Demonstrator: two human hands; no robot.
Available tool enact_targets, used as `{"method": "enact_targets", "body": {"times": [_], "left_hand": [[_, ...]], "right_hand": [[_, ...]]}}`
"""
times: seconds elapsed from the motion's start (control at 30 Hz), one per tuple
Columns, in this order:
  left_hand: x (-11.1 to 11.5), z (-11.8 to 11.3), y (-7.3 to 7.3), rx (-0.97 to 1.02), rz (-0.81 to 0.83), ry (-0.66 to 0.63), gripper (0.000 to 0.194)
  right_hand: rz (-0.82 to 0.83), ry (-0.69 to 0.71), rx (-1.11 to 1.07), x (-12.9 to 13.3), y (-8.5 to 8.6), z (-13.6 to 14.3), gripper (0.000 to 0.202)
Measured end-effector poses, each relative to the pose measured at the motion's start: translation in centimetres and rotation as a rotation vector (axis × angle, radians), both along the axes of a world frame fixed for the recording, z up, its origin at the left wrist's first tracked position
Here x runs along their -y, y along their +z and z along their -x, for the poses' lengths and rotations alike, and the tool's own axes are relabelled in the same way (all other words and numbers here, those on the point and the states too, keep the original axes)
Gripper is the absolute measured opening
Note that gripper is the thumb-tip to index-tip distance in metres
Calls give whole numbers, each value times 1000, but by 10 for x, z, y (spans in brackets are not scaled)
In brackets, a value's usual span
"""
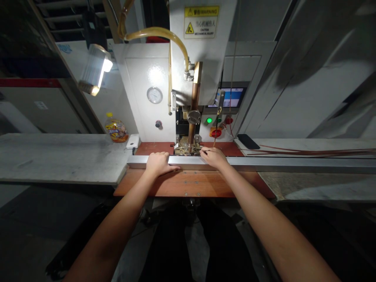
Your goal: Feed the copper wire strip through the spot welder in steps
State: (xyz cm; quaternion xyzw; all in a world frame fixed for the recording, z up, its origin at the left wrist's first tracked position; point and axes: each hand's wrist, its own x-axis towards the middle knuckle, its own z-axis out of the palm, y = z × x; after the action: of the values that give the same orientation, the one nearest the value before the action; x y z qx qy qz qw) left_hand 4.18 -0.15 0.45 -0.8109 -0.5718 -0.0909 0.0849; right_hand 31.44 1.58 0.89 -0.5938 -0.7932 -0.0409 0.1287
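Observation:
A long silver metal bar (249, 161) lies across a red-brown board (176, 184), in front of a spot-welding machine. My left hand (158, 163) grips the bar from above, fingers over its far side and thumb stretched along its near side. My right hand (214, 158) is closed in a pinch at the bar's far edge, on a thin dark strip (205, 150) whose far end I cannot make out. Between my hands the copper electrode (192, 125) comes down to a small metal fixture (182, 148) just behind the bar.
Thin brown strips (311, 151) lie on the right table, beside a black phone (248, 141). To the left stand a bottle (116, 130) and a white box (133, 141). A lit lamp (95, 70) hangs at upper left. The machine carries a screen (232, 98) and a red knob (216, 132).

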Motion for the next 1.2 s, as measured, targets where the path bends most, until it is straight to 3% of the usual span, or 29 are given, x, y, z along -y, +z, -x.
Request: {"method": "enact_targets", "body": {"times": [0.87, 1.2], "left_hand": [[6, 3, -11, 15, -88, -15, 78], [16, 4, -17, 68, -140, -23, 72]], "right_hand": [[-42, 14, -10, 5, -3, 1, 37], [-141, -4, -58, 15, -9, 1, 32]]}}
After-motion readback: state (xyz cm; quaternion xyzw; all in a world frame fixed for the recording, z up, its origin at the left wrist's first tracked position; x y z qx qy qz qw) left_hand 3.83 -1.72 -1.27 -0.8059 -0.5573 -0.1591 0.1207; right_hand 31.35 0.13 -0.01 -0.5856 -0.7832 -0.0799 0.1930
